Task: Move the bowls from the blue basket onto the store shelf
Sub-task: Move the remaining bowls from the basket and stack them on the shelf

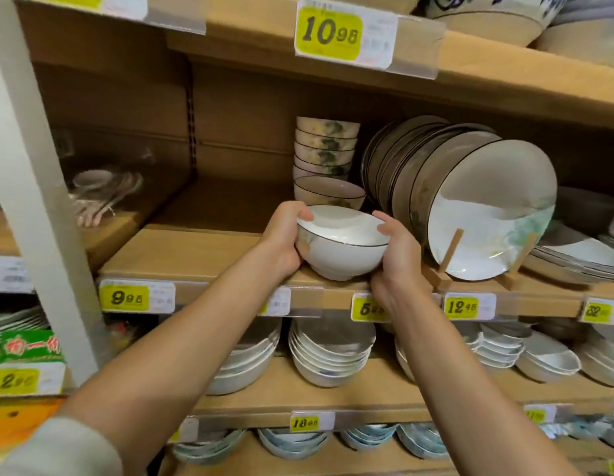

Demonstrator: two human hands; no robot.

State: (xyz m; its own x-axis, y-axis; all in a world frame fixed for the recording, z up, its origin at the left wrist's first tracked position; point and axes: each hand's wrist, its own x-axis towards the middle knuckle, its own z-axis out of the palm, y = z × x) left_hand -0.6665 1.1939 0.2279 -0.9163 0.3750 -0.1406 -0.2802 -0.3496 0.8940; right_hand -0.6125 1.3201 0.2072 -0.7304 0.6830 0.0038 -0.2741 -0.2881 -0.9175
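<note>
Curling round opposite sides of the white, dark-rimmed bowl [340, 249], the fingers [304, 214] of the left hand [285, 242] and right hand [398, 255] are closed on it, with the thumbs laid over the rim. The bowl is held upright at the front edge of the shelf [182, 255]; whether its foot touches the board cannot be told. Just behind it, a single bowl [329, 195] and a stack of patterned bowls [324, 146] are noted. Plates [470, 201] are stood on edge to the right.

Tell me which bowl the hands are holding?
The white bowl with thin dark rim at the shelf edge. The left hand and right hand grip its sides; the stacked bowls behind sit untouched.
</note>
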